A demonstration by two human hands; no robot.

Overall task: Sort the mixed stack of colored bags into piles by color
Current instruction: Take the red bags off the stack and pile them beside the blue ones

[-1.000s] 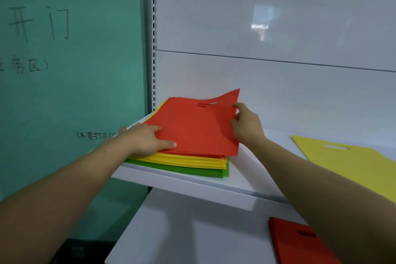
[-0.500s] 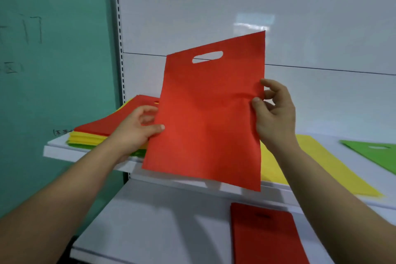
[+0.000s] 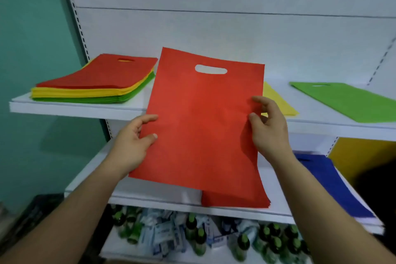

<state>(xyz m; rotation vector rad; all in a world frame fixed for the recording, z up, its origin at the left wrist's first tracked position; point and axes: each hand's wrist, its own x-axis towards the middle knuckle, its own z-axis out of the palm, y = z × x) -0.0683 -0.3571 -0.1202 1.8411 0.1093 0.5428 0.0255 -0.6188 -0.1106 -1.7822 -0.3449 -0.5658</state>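
Observation:
I hold a flat red bag (image 3: 201,120) with a cut-out handle in front of me, over the middle shelf. My left hand (image 3: 134,143) pinches its left edge and my right hand (image 3: 267,128) pinches its right edge. Under the bag's lower edge lies a red pile (image 3: 235,198) on the middle shelf. The mixed stack (image 3: 96,80), red on top with yellow and green layers beneath, sits on the upper shelf at the left. A yellow bag (image 3: 278,102) and a green bag (image 3: 347,100) lie further right on that shelf. A blue bag (image 3: 334,186) lies on the middle shelf at the right.
The upper white shelf (image 3: 75,110) runs across the view and the middle shelf (image 3: 150,198) juts out below it. Several green-capped bottles and packets (image 3: 203,236) fill the bottom shelf. A teal wall (image 3: 32,49) stands at the left. A yellow panel (image 3: 360,154) stands at the right.
The red bag came off the mixed stack, and both hands carried it right and down, from in front of the back panel to above the red pile on the middle shelf.

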